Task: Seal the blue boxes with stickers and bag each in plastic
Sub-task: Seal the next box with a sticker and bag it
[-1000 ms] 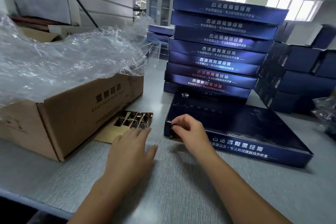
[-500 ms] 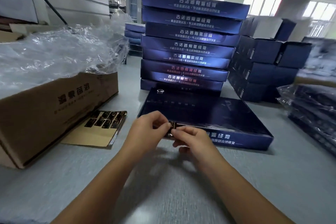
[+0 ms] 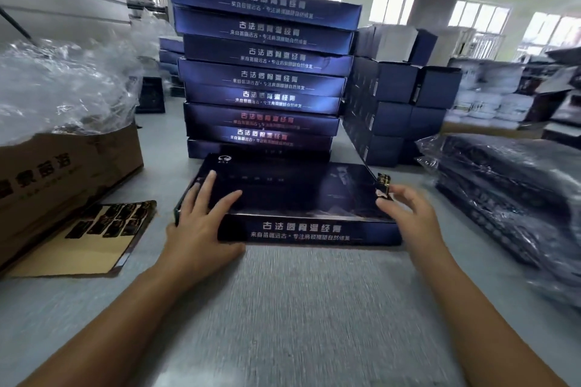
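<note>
Blue box (image 3: pixel 292 195) lies flat on the table (image 3: pixel 298 308), with a stack of boxes (image 3: pixel 264 72) just behind it. The left hand (image 3: pixel 201 223) rests with straight fingers on its near left corner. At its right end the right hand (image 3: pixel 408 217) pinches a small dark sticker (image 3: pixel 384 184) at its fingertips.

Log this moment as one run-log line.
left hand: flat on blue box | right hand: holds sticker at box's right edge | bag: none yet

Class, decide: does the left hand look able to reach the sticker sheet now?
Probably yes: the left hand rests on the blue box, with only bare table between it and the sticker sheet.
</note>
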